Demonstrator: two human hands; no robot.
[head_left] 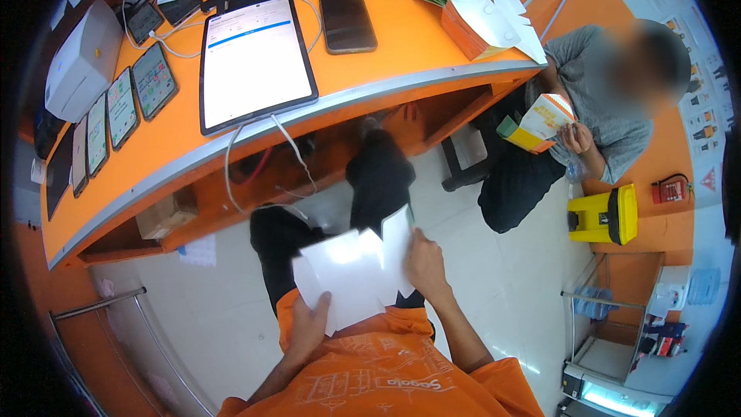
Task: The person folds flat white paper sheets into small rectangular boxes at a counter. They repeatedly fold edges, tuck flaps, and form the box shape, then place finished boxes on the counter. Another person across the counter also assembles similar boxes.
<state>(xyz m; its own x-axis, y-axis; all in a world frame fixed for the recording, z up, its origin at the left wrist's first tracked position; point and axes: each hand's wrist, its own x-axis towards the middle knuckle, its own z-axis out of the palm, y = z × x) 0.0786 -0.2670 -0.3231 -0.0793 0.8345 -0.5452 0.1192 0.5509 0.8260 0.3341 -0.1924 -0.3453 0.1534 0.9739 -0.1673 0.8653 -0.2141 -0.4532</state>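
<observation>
Lower centre of frame: left hand (310, 323), right hand (427, 264) both grasping white cardboard (343, 272) — uneven bending could crease or tear its narrow flap (397, 251) at right.

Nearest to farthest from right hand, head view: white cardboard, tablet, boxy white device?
1. White cardboard: held by the right hand.
2. Tablet: ahead-left, on the desk.
3. Boxy white device: farther left, same desk.

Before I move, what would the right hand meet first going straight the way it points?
The raised white cardboard flap that the right hand grips; beyond it, probably the wearer's black-trousered leg, though depth is unclear.
</observation>
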